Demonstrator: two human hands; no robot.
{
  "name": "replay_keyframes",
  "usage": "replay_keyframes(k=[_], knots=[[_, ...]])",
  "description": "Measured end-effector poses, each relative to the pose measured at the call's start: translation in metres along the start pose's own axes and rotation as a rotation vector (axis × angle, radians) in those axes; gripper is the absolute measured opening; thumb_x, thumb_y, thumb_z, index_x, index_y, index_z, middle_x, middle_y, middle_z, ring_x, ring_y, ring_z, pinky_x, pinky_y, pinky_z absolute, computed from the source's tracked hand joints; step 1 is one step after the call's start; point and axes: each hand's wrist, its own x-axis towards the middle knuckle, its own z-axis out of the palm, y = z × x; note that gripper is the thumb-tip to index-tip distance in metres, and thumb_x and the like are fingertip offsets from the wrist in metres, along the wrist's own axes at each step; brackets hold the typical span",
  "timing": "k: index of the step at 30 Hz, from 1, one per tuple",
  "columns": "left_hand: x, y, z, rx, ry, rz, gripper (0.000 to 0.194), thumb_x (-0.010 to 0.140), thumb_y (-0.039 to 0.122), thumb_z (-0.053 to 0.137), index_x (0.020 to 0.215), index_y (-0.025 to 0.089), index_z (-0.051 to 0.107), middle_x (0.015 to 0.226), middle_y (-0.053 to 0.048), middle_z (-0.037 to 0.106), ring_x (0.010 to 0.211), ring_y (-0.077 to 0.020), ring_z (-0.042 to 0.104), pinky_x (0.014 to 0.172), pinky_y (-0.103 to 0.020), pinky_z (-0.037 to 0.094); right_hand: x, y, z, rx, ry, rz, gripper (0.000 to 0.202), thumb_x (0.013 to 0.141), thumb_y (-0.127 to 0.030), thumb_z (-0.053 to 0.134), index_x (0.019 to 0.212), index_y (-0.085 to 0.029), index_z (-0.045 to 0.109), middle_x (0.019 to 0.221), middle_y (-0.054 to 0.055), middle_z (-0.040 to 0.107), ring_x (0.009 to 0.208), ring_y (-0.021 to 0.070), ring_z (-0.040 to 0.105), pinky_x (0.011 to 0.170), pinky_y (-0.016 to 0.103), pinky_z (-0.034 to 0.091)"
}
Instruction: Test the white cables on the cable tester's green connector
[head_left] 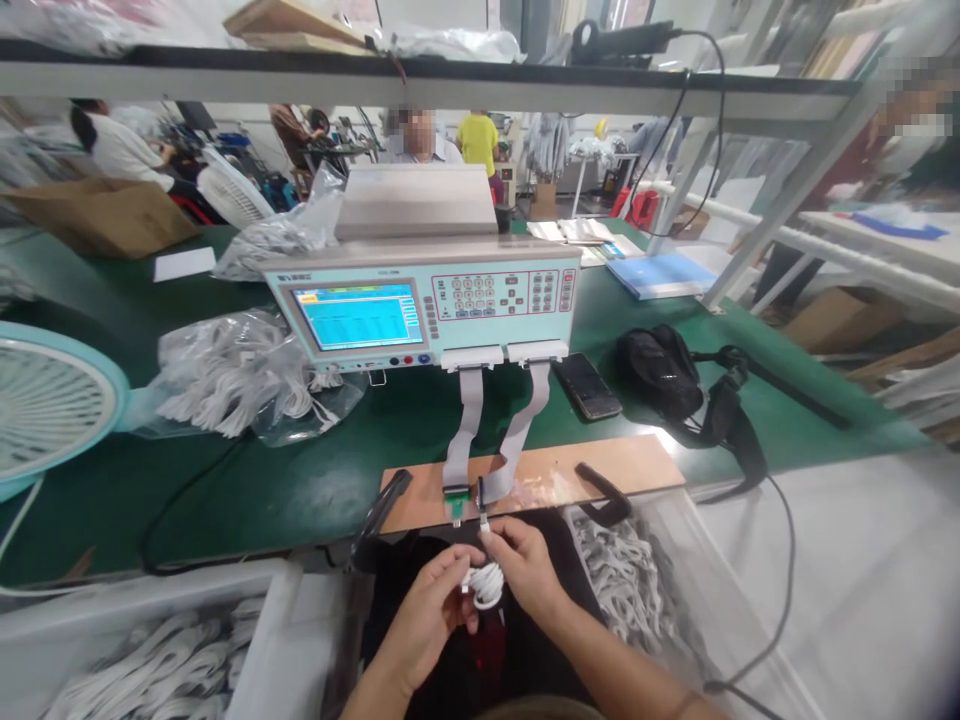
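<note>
A coiled white cable (pixel 487 583) is between my two hands at the front edge of the table. My left hand (pixel 437 600) has its fingers closed on the coil and one cable end. With fingers pinched, my right hand (pixel 523 565) holds the cable's white plug (pixel 484 522) at the black connector of the right grey ribbon cable (pixel 517 450). Left of it, a small green board (pixel 457 503) hangs on the other ribbon cable (pixel 465 425). Both ribbons run down from a tester (pixel 420 310) with a lit blue screen, over a wooden board (pixel 630 465).
White bins of cables stand at the lower left (pixel 259 625) and lower right (pixel 697 560). A fan (pixel 56 410) and bagged cables (pixel 232 370) are on the left. A phone (pixel 589 386) and black bag (pixel 660 370) lie right. People sit beyond.
</note>
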Motion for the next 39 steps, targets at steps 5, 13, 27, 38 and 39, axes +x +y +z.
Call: replay_keyframes(k=[5,13,27,38,39], knots=[[-0.005,-0.002,-0.011,-0.138,-0.058,-0.024,0.023,0.066,0.021,0.073,0.087,0.013,0.067,0.066,-0.002,0.06,0.052,-0.0083,0.052,0.049,-0.02,0.047,0.001,-0.007,0.002,0.03,0.021,0.027,0.022,0.077,-0.035,0.061,0.066,-0.016,0.063,0.057,-0.003,0.052,0.055,0.0119,0.045,0.054,0.024,0.036],[0.003,0.003,-0.002,0.393,0.202,0.306,0.031,0.079,0.043,0.057,0.065,0.015,0.061,0.047,0.002,0.051,0.041,-0.0104,0.046,0.039,-0.02,0.036,0.006,-0.014,0.01,0.281,0.049,0.256,0.03,0.064,-0.04,0.072,0.058,-0.014,0.06,0.049,-0.002,0.055,0.045,0.0097,0.044,0.047,0.024,0.034],[0.021,-0.002,-0.009,0.514,0.275,0.517,0.024,0.08,0.032,0.056,0.064,0.016,0.061,0.061,0.001,0.053,0.061,-0.0137,0.047,0.058,-0.021,0.037,0.004,-0.012,0.015,0.375,0.061,0.254,0.027,0.066,-0.04,0.074,0.063,-0.014,0.066,0.053,-0.001,0.06,0.05,0.0114,0.048,0.053,0.024,0.038],[0.022,-0.018,0.004,0.376,0.436,0.603,0.028,0.081,0.04,0.054,0.078,0.015,0.069,0.07,-0.001,0.064,0.07,-0.018,0.056,0.066,-0.024,0.042,0.002,-0.011,0.014,0.367,0.014,0.228,0.031,0.068,-0.046,0.071,0.065,-0.015,0.064,0.056,-0.001,0.06,0.053,0.0125,0.048,0.055,0.024,0.038],[0.023,-0.018,0.005,0.361,0.435,0.612,0.029,0.082,0.039,0.054,0.078,0.015,0.068,0.071,-0.002,0.064,0.07,-0.0184,0.056,0.067,-0.024,0.042,0.002,-0.009,0.013,0.364,0.009,0.228,0.03,0.068,-0.045,0.071,0.067,-0.016,0.065,0.058,-0.001,0.061,0.054,0.013,0.049,0.056,0.024,0.038]])
